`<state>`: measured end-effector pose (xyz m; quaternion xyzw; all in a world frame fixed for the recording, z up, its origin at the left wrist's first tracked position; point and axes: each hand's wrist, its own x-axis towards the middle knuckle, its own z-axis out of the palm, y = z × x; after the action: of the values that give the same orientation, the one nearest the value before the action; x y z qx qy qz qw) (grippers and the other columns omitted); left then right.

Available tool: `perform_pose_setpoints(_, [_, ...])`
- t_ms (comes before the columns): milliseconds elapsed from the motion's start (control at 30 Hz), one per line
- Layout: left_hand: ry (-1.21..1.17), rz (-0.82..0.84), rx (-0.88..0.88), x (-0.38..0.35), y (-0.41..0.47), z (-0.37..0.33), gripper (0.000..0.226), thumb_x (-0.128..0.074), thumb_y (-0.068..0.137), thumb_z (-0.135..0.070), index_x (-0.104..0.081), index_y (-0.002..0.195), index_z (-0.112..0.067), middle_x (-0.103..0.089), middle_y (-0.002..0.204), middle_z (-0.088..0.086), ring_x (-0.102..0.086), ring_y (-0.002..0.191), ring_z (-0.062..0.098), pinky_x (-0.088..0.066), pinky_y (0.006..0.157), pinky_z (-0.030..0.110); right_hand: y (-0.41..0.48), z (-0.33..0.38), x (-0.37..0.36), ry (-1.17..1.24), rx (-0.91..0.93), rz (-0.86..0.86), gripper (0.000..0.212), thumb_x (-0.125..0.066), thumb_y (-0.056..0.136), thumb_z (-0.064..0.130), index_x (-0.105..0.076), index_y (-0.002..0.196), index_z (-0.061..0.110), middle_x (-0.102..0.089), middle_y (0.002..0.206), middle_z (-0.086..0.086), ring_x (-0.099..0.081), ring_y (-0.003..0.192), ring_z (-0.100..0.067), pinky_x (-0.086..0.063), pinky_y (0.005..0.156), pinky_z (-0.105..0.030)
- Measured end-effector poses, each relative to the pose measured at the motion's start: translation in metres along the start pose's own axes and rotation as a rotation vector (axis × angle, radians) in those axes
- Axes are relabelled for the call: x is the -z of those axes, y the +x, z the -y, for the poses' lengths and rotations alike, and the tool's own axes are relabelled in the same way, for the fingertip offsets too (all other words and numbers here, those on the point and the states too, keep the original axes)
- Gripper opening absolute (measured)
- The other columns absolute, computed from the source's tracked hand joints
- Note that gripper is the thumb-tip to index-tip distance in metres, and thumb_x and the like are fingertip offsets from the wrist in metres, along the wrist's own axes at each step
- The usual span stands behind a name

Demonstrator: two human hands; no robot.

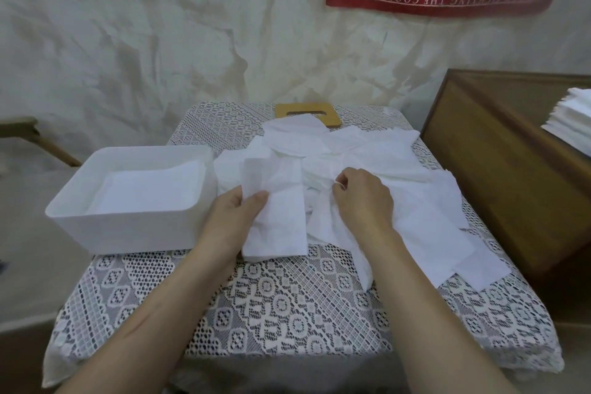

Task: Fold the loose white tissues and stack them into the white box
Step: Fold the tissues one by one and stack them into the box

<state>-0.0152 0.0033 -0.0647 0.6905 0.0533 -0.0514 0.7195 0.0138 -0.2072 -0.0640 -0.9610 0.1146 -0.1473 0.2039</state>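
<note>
While my left hand (236, 217) pinches a folded tissue (278, 227) under its thumb, my right hand (364, 198), fingers curled, nips a crumpled sheet (321, 201) at the edge of the loose pile (383, 153). I'd judge I'm mid-fold. Next, the strip needs doubling over, then laying left onto the stack (150, 185) in the white box (128, 227) on the table (287, 313)

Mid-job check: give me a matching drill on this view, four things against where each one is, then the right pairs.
1 white box
2 slotted wooden board
3 folded tissue
4 loose tissues

A pinched by right hand
B far edge of table
C held by left hand
D left side of table

Pairs: 1-D, 2-B, 3-C, 4-A
</note>
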Motion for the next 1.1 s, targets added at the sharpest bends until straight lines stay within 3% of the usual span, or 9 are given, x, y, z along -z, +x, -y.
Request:
perform_pose_setpoints(300, [-0.04,-0.048,-0.004,0.0,-0.023,0.0,0.018,-0.062,0.102,-0.024,-0.071,0.115,-0.016,-0.08,0.102,0.001,-0.075,0.097,0.029,-0.061,0.085,0.048,-0.052,0.01,0.03,0.044,0.18,0.116,0.019,-0.056,0.096,0.032,-0.074,0.098,0.026,-0.073,0.091,0.004,-0.066,0.085,-0.024,-0.052,0.072,-0.034])
perform_pose_setpoints(433, [-0.047,-0.04,-0.001,-0.001,-0.034,-0.001,0.012,-0.062,0.103,-0.022,-0.07,0.109,-0.016,-0.08,0.096,0.0,-0.075,0.093,0.027,-0.061,0.082,0.046,-0.07,0.003,0.03,0.102,0.152,0.202,0.023,-0.055,0.099,0.031,-0.077,0.097,0.025,-0.075,0.086,0.002,-0.067,0.083,-0.025,-0.054,0.074,-0.035])
perform_pose_setpoints(600, [-0.049,-0.051,0.003,0.004,-0.036,-0.001,0.014,-0.062,0.103,-0.026,-0.07,0.11,-0.017,-0.081,0.098,0.002,-0.077,0.089,0.028,-0.063,0.077,0.049,-0.069,0.001,0.039,0.348,0.102,0.105,0.023,-0.055,0.101,0.034,-0.072,0.09,0.023,-0.07,0.077,0.006,-0.064,0.073,-0.018,-0.045,0.066,-0.031])
perform_pose_setpoints(733, [-0.044,-0.059,-0.012,0.002,-0.03,-0.002,0.013,-0.061,0.103,-0.026,-0.07,0.11,-0.019,-0.081,0.099,0.001,-0.078,0.088,0.025,-0.062,0.078,0.046,-0.057,-0.002,0.039,0.515,0.039,0.15,0.005,-0.06,0.092,0.031,-0.064,0.09,0.028,-0.065,0.08,0.009,-0.064,0.073,-0.019,-0.058,0.074,-0.041])
perform_pose_setpoints(800, [-0.048,-0.058,-0.008,0.0,-0.027,-0.001,0.013,-0.061,0.103,-0.025,-0.07,0.11,-0.019,-0.081,0.098,0.0,-0.078,0.087,0.024,-0.062,0.078,0.045,-0.055,-0.003,0.035,0.463,0.034,0.241,0.004,-0.061,0.089,0.031,-0.062,0.093,0.029,-0.062,0.079,0.008,-0.064,0.075,-0.019,-0.059,0.078,-0.045])
perform_pose_setpoints(967, [-0.049,-0.057,-0.02,-0.006,-0.022,-0.001,0.014,-0.061,0.103,-0.024,-0.07,0.112,-0.018,-0.08,0.101,0.0,-0.076,0.093,0.025,-0.061,0.079,0.043,-0.05,0.0,0.03,0.492,0.036,0.325,0.012,-0.063,0.095,0.025,-0.066,0.106,0.03,-0.067,0.09,0.007,-0.067,0.067,-0.018,-0.059,0.079,-0.04])
perform_pose_setpoints(1033, [-0.05,-0.059,-0.026,-0.006,-0.021,0.0,0.011,-0.061,0.103,-0.023,-0.07,0.109,-0.021,-0.081,0.099,-0.002,-0.076,0.092,0.023,-0.061,0.078,0.042,-0.048,0.001,0.032,0.573,0.007,0.3,0.021,-0.062,0.098,0.025,-0.07,0.117,0.027,-0.07,0.099,0.007,-0.069,0.058,-0.017,-0.059,0.075,-0.036])
perform_pose_setpoints(1100, [-0.045,-0.065,-0.027,-0.005,-0.021,0.001,0.01,-0.061,0.103,-0.023,-0.07,0.107,-0.022,-0.081,0.098,-0.003,-0.076,0.091,0.021,-0.06,0.079,0.041,-0.046,0.001,0.036,0.751,-0.065,0.249,0.022,-0.063,0.099,0.023,-0.07,0.12,0.021,-0.069,0.098,0.008,-0.066,0.052,-0.014,-0.053,0.061,-0.027])
